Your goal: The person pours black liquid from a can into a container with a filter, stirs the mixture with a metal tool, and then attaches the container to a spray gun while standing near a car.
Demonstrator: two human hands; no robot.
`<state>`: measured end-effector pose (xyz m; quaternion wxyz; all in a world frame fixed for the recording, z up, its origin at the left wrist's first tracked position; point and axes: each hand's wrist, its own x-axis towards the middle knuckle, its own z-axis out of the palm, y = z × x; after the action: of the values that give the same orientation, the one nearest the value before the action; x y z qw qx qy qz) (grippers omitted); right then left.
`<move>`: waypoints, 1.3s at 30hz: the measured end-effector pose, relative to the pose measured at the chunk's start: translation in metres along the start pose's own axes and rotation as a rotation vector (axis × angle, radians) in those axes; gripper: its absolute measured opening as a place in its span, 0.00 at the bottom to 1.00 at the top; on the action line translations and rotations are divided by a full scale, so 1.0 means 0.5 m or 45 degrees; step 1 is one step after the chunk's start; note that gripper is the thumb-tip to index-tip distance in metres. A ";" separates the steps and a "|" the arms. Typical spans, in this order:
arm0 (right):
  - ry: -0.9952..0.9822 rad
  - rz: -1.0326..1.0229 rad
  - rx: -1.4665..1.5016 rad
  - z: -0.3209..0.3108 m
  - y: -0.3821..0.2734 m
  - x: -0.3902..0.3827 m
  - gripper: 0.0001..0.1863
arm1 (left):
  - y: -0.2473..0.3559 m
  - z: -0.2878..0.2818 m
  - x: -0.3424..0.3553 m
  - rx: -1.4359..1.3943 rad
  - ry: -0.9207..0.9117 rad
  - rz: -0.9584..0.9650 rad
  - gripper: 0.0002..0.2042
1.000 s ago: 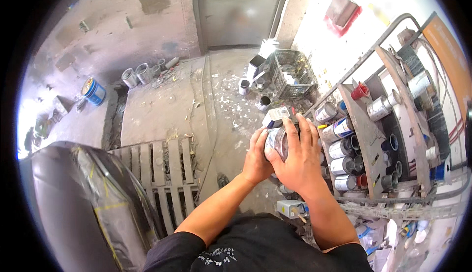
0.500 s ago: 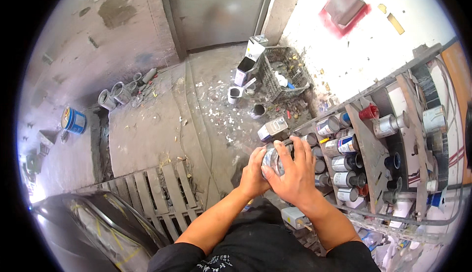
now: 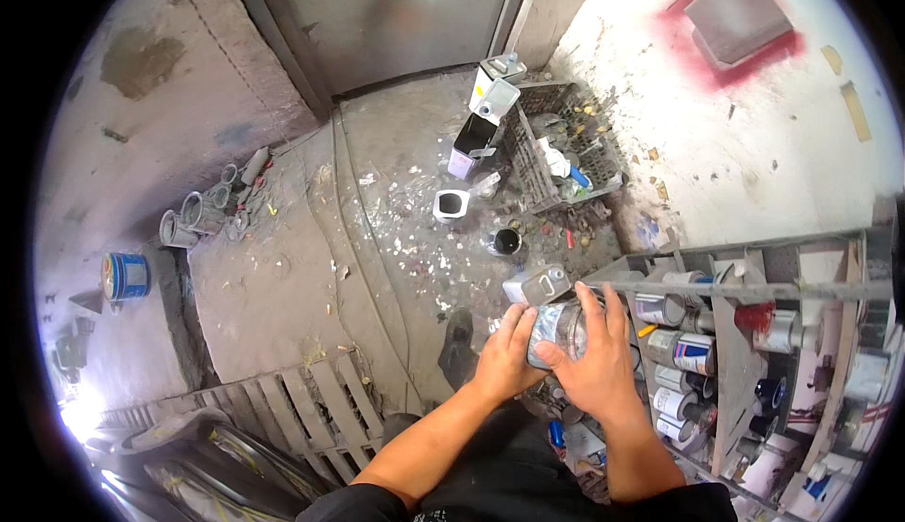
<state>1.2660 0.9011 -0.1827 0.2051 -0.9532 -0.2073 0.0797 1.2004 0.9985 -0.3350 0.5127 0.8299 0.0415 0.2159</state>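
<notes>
Clasping a round container [image 3: 546, 335] between our left hand [image 3: 507, 360] and right hand [image 3: 594, 364], we hold it up above the floor [image 3: 405, 145], left of the rack [image 3: 732, 381] of cans [image 3: 696, 353], near a rectangular tin [image 3: 537, 284].

The left hand [image 3: 507, 360] and the right hand [image 3: 601, 362] hold together one round, shiny container [image 3: 558, 330], the left hand at its left side and the right hand at its right side. Just beyond it is a rectangular can with handle [image 3: 539, 284]. On the right, a rack [image 3: 801, 291] carries many paint cans [image 3: 681, 350]. Farther ahead, a plastic crate [image 3: 528, 165] stands beside the white wall [image 3: 773, 145]; a blue bucket [image 3: 125, 277] is at far left.
</notes>
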 end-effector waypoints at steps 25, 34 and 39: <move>-0.022 -0.252 -0.125 0.719 0.097 0.146 0.33 | -0.786 0.051 -0.143 -0.139 -0.434 -0.039 0.41; -0.254 -1.360 -0.175 0.681 0.142 0.250 0.27 | -0.829 0.010 -0.077 -0.786 -0.705 -0.348 0.42; -0.137 -0.580 -0.097 0.705 0.084 0.172 0.44 | -0.839 0.005 -0.071 -0.204 -0.280 0.170 0.43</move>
<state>1.2753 1.0290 -0.5246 0.1702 -0.8833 -0.4305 0.0744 1.2332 1.1836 -0.7118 0.5632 0.8059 -0.0877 0.1601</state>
